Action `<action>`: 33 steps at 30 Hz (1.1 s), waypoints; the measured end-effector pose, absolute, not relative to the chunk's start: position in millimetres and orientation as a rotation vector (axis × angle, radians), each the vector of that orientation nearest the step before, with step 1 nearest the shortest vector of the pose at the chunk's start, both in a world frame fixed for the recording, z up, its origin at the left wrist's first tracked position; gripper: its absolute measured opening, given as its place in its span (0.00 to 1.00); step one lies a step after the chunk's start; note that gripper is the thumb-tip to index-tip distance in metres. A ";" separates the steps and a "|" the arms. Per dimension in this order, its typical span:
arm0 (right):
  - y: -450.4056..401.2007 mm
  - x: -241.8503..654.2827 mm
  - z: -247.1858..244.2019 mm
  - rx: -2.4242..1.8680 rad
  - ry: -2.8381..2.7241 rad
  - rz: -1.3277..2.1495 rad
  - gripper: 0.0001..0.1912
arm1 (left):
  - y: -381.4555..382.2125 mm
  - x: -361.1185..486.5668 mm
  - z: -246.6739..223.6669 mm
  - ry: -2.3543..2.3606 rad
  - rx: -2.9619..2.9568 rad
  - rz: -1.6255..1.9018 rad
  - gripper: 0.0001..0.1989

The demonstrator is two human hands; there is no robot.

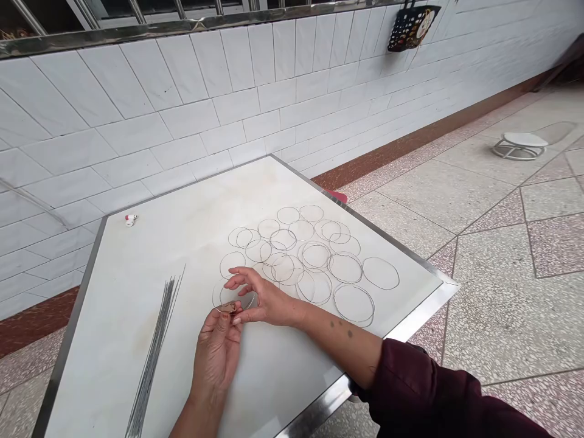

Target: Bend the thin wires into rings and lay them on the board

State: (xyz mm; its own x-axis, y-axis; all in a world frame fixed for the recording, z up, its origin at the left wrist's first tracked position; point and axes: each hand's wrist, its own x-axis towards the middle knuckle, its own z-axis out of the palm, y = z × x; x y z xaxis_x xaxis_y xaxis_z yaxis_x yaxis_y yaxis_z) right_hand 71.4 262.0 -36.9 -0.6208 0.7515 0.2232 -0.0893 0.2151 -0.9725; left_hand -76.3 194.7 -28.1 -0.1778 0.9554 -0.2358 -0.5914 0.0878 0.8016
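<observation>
My left hand [218, 344] is closed, thumb against fingertips, on a thin wire ring [214, 294] above the white table. A small brown piece [229, 307] shows at its fingertips; whether it is a wrapping on a finger or a separate thing I cannot tell. Close over it, my right hand [260, 299] has its fingers curved and apart, its thumb near the left fingertips. Behind and right of the hands, several wire rings [345, 268] lie flat and overlapping. To the left of my left hand rests a bundle of straight grey wires [155, 359].
The white table [191, 243] has a metal edge and stands by a tiled wall [182, 134]. Small red and white pieces [131, 219] lie at its far left corner. A dark basket [413, 27] hangs on the wall. A low stool [520, 146] stands on the floor.
</observation>
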 end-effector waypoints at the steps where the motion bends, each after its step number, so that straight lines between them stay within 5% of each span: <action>1: 262.1 71.2 -38.3 -0.643 -1.788 1.483 0.48 | 194.7 -75.8 -27.7 0.988 0.497 1.481 0.15; 20: 263.1 67.0 -47.1 -0.626 -1.826 1.192 0.53 | 196.2 -80.0 -30.0 0.966 0.403 1.553 0.15; 22: 263.5 67.5 -46.1 -0.688 -1.828 0.971 0.46 | 196.6 -79.1 -30.0 0.944 0.375 1.554 0.15; 27: 261.9 64.0 -44.6 -0.739 -1.968 0.543 0.08 | 197.4 -77.3 -31.0 0.881 0.315 1.547 0.15; 33: 254.9 61.2 -40.7 -0.934 -1.930 0.369 0.13 | 196.7 -77.8 -31.3 0.891 0.279 1.539 0.15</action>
